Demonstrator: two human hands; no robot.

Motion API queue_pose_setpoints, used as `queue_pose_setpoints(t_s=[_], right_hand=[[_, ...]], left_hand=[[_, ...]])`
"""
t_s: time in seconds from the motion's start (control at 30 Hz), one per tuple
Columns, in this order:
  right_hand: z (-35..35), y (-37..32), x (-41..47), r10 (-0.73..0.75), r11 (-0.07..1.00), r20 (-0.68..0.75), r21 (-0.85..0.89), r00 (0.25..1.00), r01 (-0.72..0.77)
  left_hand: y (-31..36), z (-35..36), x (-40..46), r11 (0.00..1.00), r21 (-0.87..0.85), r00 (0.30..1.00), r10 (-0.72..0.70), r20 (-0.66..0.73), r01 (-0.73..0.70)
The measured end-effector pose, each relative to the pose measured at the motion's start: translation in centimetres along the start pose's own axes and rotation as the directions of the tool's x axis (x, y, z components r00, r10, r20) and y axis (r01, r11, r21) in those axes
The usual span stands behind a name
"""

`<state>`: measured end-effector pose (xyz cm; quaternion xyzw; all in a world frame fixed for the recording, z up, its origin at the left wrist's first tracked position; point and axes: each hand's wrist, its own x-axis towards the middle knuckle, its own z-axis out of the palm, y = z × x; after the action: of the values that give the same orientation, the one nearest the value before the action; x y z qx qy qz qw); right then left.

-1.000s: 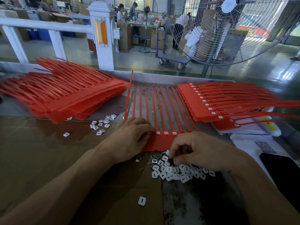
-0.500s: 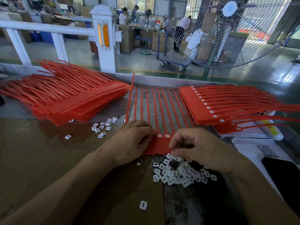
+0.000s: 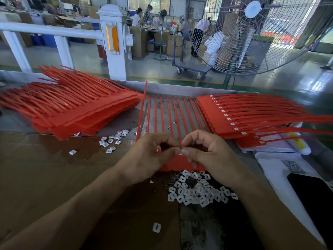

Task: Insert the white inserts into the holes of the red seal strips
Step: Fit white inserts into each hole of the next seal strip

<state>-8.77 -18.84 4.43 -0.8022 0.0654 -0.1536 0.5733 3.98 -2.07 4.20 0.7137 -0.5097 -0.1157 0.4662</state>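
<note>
- Hands meet over the near band of the red seal strip sheet (image 3: 180, 164) lying mid-worktop, its thin tails fanning away toward the far edge.
- Left hand (image 3: 149, 157): fingers curled, thumb tip and forefinger pressed on the sheet's head band; looks like it is pinning the sheet, whether an insert sits under them cannot be told.
- Right hand (image 3: 207, 152): fingers curled, thumb against forefinger right at the left thumb; likely pinching a white insert, but the piece itself is hidden.
- Pile of loose white inserts (image 3: 196, 193) lies on the worktop (image 3: 45, 174) just near-side of the sheet, under the right wrist; a smaller scatter of inserts (image 3: 113, 139) sits left of it, one stray insert (image 3: 156, 227) nearer the person.
- Stack of unfilled red sheets (image 3: 72, 112) at left; filled stack (image 3: 225, 120) at right shows white inserts in its holes.
- Step judged: seating an insert in a hole of the middle sheet.
- To do it well: keep the left hand firm on the band so the sheet cannot slide, line the insert square to the hole, press straight down till flush, then move along the row.
- Risk: tilted insert jams or pops out; elbow may scatter the pile.
</note>
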Motion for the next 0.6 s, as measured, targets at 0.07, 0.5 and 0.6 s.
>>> queue_pose_setpoints(t_s=[0.07, 0.5, 0.6], right_hand=[[0.25, 0.09, 0.01, -0.021, 1.000, -0.014, 0.006, 1.000, 0.021], [1.00, 0.70, 0.27, -0.312, 0.858, -0.077, -0.451, 0.947, 0.246], [1.11, 0.55, 0.30, -0.328, 0.842, -0.085, -0.478, 0.941, 0.250]], left_hand=[[-0.19, 0.01, -0.03, 0.999, -0.031, 1.000, -0.022, 0.008, 0.022], [-1.00, 0.20, 0.29, 0.944, -0.277, 0.980, -0.197, -0.032, 0.181], [-0.83, 0.33, 0.22, 0.941, -0.290, 0.981, -0.191, -0.030, 0.174]])
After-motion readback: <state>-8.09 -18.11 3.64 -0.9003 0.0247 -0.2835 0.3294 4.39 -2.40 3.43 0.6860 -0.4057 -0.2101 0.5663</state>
